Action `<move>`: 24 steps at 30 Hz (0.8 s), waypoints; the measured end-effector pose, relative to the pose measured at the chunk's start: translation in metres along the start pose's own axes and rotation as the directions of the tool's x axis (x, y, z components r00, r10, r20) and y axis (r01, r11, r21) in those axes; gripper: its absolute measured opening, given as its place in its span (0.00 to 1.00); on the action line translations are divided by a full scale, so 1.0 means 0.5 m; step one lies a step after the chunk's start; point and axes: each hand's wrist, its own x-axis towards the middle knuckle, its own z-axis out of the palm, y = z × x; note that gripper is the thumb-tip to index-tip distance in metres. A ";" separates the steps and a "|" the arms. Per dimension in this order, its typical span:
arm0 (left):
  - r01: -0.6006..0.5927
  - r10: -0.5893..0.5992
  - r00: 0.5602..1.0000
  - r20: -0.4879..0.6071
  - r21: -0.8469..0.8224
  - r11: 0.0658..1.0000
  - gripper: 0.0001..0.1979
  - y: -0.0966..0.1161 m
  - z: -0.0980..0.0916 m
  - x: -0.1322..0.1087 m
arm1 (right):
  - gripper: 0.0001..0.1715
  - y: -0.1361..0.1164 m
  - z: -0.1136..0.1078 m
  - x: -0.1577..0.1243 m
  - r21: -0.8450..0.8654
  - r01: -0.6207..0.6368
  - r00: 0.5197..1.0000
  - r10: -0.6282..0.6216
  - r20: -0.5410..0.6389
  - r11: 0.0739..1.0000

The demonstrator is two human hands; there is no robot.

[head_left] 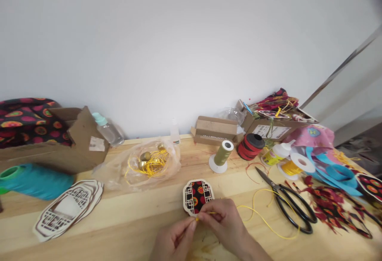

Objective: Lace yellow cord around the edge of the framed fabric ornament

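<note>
A wooden lattice ornament (198,194) with dark patterned fabric inside lies on the table just beyond my fingertips. At its near edge my left hand (174,239) pinches yellow cord close to a small knot. My right hand (223,223) is closed on the same cord, thumb and forefinger together, almost touching the left fingertips. From there the yellow cord (274,231) runs in a loose loop to the right, over the black-handled scissors (288,203). The exact grip on the knot is partly hidden by the fingers.
Several lattice frames (70,209) and a blue thread cone (38,181) lie left. A plastic bag (116,177) holds yellow cords and bells. Behind stand a green spool (223,153), red spool (250,147) and glue bottle (276,154). Fabric scraps (331,203) lie right; cardboard boxes (216,129) line the wall.
</note>
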 end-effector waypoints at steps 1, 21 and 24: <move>0.001 -0.001 1.000 -0.003 -0.020 1.000 0.12 0.001 0.000 0.001 | 0.10 0.000 -0.001 0.002 0.017 -0.008 1.000 0.008 -0.009 1.000; -0.028 0.025 0.999 0.040 0.055 0.998 0.13 0.003 0.000 -0.002 | 0.14 -0.033 -0.039 0.043 -0.336 0.414 0.908 -0.360 0.213 0.846; -0.062 0.065 0.997 -0.034 0.067 0.996 0.14 -0.008 0.004 -0.004 | 0.19 -0.030 -0.031 0.061 -0.374 0.471 0.882 -0.427 0.198 0.799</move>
